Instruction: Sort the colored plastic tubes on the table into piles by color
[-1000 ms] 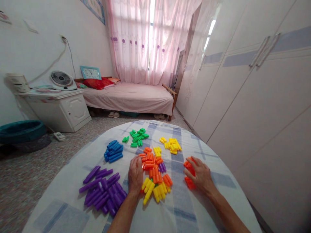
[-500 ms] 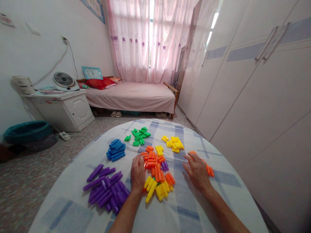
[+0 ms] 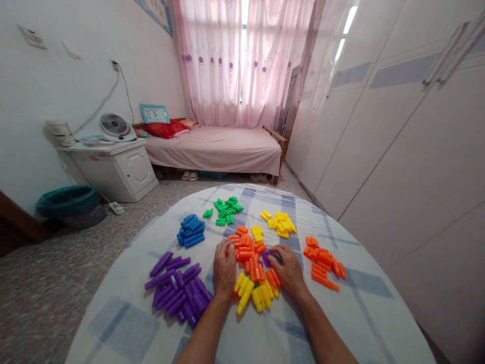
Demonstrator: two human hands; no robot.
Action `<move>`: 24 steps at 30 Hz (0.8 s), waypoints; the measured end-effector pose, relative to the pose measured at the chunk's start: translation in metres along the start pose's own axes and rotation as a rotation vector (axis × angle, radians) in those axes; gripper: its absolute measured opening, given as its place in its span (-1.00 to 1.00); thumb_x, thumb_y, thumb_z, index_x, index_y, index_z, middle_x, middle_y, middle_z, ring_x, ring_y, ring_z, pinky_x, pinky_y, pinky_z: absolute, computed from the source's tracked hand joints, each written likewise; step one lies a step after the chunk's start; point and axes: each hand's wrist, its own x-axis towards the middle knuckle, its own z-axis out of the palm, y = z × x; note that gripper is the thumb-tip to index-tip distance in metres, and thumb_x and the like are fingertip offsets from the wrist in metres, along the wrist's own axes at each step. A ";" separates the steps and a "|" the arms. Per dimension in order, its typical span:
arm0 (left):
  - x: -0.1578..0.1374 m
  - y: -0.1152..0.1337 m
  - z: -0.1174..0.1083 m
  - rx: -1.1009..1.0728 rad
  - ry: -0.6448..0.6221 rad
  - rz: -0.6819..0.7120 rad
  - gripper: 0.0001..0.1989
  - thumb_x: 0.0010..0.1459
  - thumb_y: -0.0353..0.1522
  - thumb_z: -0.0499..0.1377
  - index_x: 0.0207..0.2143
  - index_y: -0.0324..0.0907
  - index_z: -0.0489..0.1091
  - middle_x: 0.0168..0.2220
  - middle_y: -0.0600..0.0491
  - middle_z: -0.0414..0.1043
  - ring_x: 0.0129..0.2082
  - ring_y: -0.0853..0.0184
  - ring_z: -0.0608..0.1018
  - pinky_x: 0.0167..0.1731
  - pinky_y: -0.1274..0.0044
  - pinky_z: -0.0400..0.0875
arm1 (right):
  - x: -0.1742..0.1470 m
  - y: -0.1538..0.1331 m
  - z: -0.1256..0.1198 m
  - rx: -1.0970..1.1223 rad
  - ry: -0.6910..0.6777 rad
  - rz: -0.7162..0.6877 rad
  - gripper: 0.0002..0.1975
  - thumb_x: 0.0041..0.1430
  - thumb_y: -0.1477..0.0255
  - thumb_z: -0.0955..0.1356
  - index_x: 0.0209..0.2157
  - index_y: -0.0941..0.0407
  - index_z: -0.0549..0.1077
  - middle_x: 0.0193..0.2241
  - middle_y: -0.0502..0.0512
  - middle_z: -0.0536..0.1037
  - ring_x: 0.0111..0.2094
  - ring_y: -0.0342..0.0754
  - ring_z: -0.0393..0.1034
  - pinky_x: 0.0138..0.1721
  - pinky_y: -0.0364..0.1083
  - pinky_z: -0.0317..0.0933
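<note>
A mixed pile of plastic building pieces lies between my hands, with orange pieces (image 3: 246, 247) at its middle and yellow pieces (image 3: 263, 297) at its near side. My left hand (image 3: 225, 268) rests against the pile's left edge, fingers curled; a bit of orange shows by the fingertips, but what they hold is hidden. On the pile's right edge, my right hand (image 3: 288, 270) has its thumb and fingers closed around a purple piece (image 3: 267, 258). Right of that hand lies a separate orange group (image 3: 324, 263).
Sorted groups ring the pile: purple pieces (image 3: 180, 290), blue pieces (image 3: 191, 231), green pieces (image 3: 228, 210) and yellow pieces (image 3: 282, 224). They lie on a round table with a checked cloth (image 3: 117, 323). A bed (image 3: 223, 149) stands beyond, wardrobes (image 3: 409, 167) at right.
My right hand has moved left from the separate orange group to the purple piece in the mixed pile, uncovering that group. My left hand stays beside the pile. The view has shifted slightly.
</note>
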 end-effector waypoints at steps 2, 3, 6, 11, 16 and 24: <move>-0.002 0.006 -0.002 0.030 -0.009 0.078 -0.74 0.19 -0.34 -0.03 -0.21 -0.17 0.43 -0.14 -0.04 0.45 -0.07 0.25 0.46 0.03 0.36 0.34 | -0.003 0.001 -0.001 0.093 0.018 -0.024 -0.79 0.15 0.36 0.24 -0.32 0.07 0.49 -0.21 0.11 0.49 -0.12 0.00 0.34 -0.03 -0.02 0.17; -0.004 0.011 -0.003 0.056 -0.030 0.127 -0.75 0.19 -0.37 -0.03 -0.20 -0.17 0.42 -0.14 -0.03 0.44 -0.07 0.26 0.46 0.02 0.37 0.34 | -0.004 0.001 -0.002 0.133 0.010 -0.032 -0.80 0.15 0.36 0.24 -0.34 0.07 0.49 -0.21 0.10 0.50 -0.12 -0.01 0.35 -0.03 -0.03 0.17; -0.009 0.033 -0.005 0.166 -0.127 0.276 -0.75 0.17 -0.44 -0.03 -0.20 -0.15 0.42 -0.13 -0.03 0.43 -0.06 0.25 0.44 0.01 0.36 0.33 | -0.003 0.001 -0.004 0.238 0.021 -0.009 -0.77 0.15 0.31 0.23 -0.36 0.08 0.48 -0.25 0.09 0.52 -0.15 -0.02 0.37 -0.06 -0.06 0.19; -0.013 0.070 0.008 0.430 -0.413 0.467 -0.79 0.14 -0.45 0.05 -0.25 -0.10 0.45 -0.21 -0.03 0.46 -0.13 0.21 0.45 -0.07 0.35 0.34 | 0.000 0.006 -0.004 0.299 0.107 0.090 -0.64 0.21 0.24 0.14 -0.30 0.12 0.47 -0.27 0.13 0.53 -0.19 0.00 0.39 -0.12 -0.05 0.23; -0.009 0.083 0.034 0.748 -0.712 0.495 -0.82 0.06 -0.52 0.10 -0.40 -0.14 0.48 -0.35 -0.11 0.46 -0.25 0.12 0.49 -0.25 0.35 0.37 | 0.000 0.005 -0.005 0.325 0.107 0.080 -0.67 0.16 0.25 0.17 -0.33 0.11 0.48 -0.28 0.13 0.54 -0.19 0.00 0.40 -0.10 -0.05 0.22; 0.001 0.087 0.051 0.966 -0.855 0.599 -0.69 0.02 -0.18 0.23 -0.23 -0.17 0.47 -0.26 -0.10 0.46 -0.19 0.13 0.46 -0.19 0.36 0.34 | 0.000 0.006 -0.007 0.315 0.080 0.098 -0.66 0.07 0.21 0.18 -0.33 0.09 0.49 -0.27 0.12 0.55 -0.20 0.03 0.40 -0.13 -0.02 0.23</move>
